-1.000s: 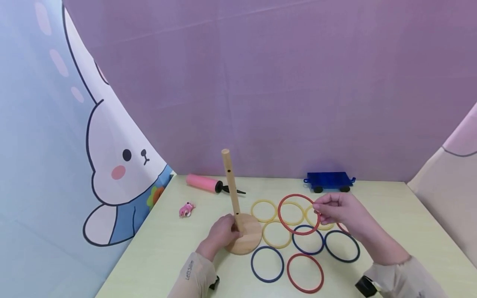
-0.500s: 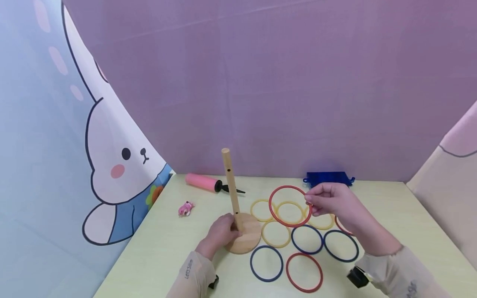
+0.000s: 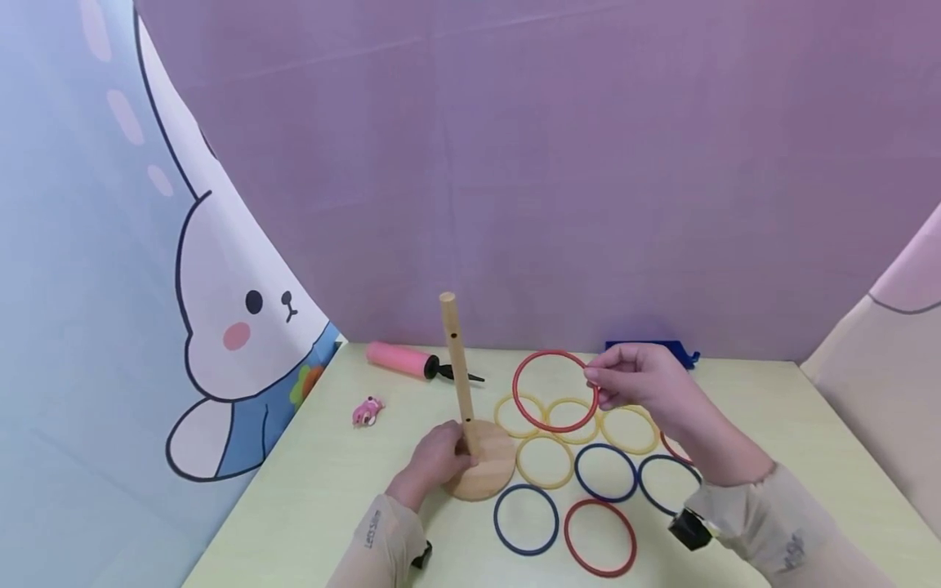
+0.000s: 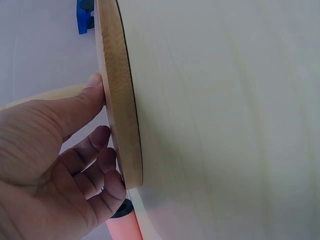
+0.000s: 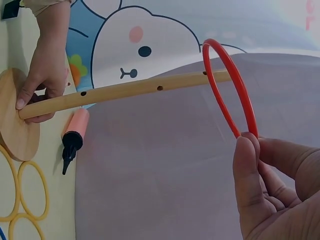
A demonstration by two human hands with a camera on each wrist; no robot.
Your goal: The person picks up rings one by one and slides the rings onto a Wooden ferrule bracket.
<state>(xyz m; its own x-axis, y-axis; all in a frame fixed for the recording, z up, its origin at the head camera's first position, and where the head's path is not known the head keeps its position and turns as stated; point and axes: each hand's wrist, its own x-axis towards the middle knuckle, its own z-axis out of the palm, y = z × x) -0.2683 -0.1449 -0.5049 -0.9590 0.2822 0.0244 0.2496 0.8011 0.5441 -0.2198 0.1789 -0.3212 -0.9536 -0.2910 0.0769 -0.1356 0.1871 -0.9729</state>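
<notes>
Over the table [image 3: 294,523], red ring [image 5: 243,92] held up, right of wooden post [image 3: 460,367] in head view, right hand [image 3: 639,380] thumb and fingertips clamped on its rim, left hand [image 3: 439,457] on round base [image 3: 494,472], thumb apart from fingers.

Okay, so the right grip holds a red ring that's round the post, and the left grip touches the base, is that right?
Not quite. The ring in the right grip isn't round the post; it is held up apart from it, to its right, as the head view shows. The rest stands: the ring is red, and the left grip touches the base.
</notes>
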